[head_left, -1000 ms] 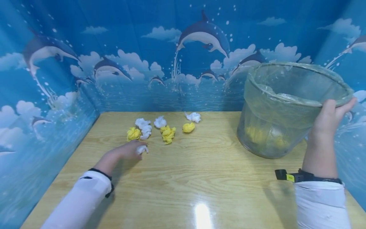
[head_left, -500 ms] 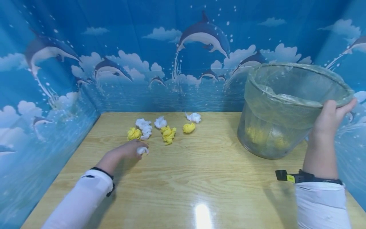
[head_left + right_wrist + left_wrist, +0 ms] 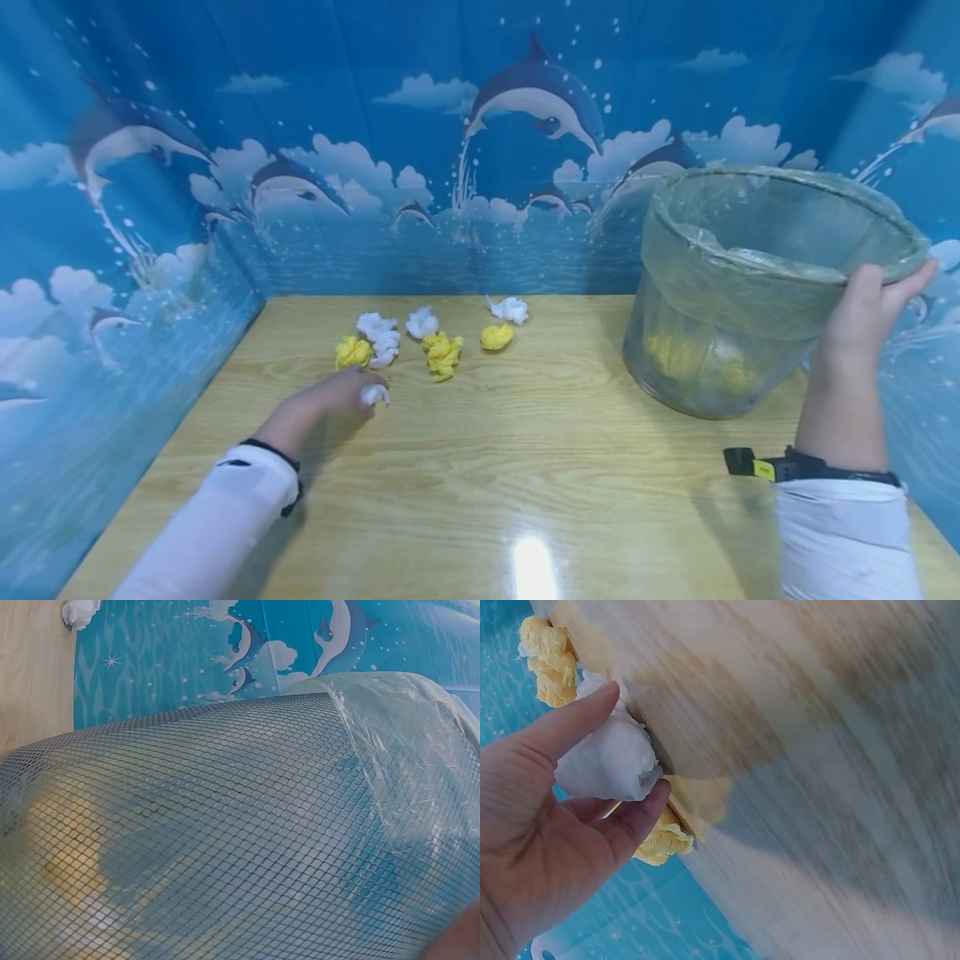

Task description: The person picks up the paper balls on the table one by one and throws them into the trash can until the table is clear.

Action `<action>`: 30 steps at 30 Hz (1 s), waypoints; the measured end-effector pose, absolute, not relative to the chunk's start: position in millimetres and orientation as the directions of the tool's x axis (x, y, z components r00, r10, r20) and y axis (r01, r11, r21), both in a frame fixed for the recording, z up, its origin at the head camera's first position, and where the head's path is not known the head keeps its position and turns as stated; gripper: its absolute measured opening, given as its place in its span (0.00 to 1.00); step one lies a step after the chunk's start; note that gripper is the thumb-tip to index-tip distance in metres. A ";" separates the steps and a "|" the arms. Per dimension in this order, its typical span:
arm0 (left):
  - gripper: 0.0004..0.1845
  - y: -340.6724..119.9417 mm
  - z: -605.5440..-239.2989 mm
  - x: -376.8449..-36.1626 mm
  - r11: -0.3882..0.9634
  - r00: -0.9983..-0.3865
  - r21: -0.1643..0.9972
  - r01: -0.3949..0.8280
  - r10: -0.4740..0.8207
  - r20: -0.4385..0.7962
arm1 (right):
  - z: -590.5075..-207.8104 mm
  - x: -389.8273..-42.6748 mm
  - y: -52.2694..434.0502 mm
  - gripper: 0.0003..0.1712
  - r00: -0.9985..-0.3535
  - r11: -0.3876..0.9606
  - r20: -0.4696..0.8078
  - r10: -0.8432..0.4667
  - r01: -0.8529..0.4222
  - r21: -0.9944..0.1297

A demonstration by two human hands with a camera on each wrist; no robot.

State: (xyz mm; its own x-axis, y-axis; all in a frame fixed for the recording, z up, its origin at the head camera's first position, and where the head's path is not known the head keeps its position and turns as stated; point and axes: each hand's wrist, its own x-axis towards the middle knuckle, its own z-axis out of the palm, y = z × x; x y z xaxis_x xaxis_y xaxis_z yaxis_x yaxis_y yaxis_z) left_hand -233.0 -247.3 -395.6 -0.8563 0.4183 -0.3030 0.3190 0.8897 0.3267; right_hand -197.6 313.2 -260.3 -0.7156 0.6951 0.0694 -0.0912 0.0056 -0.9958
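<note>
White paper wad pinched in left hand, right hand gripping tilted mesh bin rim

Bright overhead light glares on the table; left wrist view motion-blurred

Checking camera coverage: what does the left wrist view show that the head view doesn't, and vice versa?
Left wrist only: close detail of the left hand, thumb and fingers curled round the white paper ball in a full grip, yellow balls right beside it.

Head only: the right hand holding the rim of the tilted mesh bin, the whole wooden table, the row of white and yellow balls, the dolphin backdrop.

Both: the left hand on the white paper ball, neighbouring yellow balls, the table surface.
</note>
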 end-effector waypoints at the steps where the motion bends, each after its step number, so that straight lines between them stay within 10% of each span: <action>1: 0.26 -247.2 -395.2 -233.0 0.888 -0.856 0.328 0.321 0.420 -0.300 | -260.2 -197.4 313.1 0.39 -0.716 0.006 0.069 0.695 -0.091 -0.996; 30: 0.26 -239.5 -376.1 -248.5 0.862 -0.883 0.345 0.372 0.444 -0.156 | -256.2 -195.2 310.1 0.39 -0.721 -0.013 0.039 0.692 -0.066 -0.998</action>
